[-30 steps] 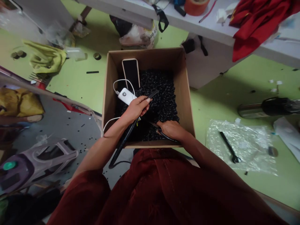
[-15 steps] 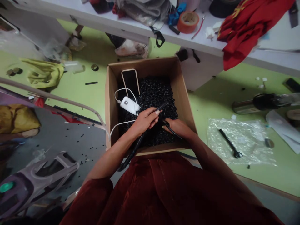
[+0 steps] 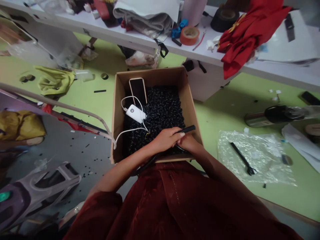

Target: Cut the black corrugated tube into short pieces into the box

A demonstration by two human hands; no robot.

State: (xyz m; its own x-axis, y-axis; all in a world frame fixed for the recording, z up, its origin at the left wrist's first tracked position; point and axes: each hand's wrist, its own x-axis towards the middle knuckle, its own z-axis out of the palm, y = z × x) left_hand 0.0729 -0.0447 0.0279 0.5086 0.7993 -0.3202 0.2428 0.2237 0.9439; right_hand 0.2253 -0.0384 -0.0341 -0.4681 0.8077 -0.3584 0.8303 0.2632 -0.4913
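A cardboard box point(image 3: 152, 77) stands open on the floor, filled with small black plastic pieces point(image 3: 160, 110). My left hand point(image 3: 166, 140) is closed around a black flexible tube point(image 3: 188, 128) over the near part of the box. Right beside it, my right hand point(image 3: 190, 144) also grips the tube, which runs down past the box's front edge. On the pieces at the back left lies a white power bank point(image 3: 133, 113) with a white cable point(image 3: 127, 132). A black-screened smartphone point(image 3: 137, 90) leans against the back wall.
A white table edge point(image 3: 120, 33) runs across the top, holding an orange tape roll point(image 3: 189, 35) and red cloth point(image 3: 246, 40). Bubble wrap point(image 3: 255, 156) with a black tool point(image 3: 242, 158) lies on the green floor at right. A grey-purple iron-like appliance point(image 3: 40, 190) sits lower left.
My left hand has moved right and nearer the box's front, close to my right hand. The tube's tip now points right. The view has tilted up, showing more of the table.
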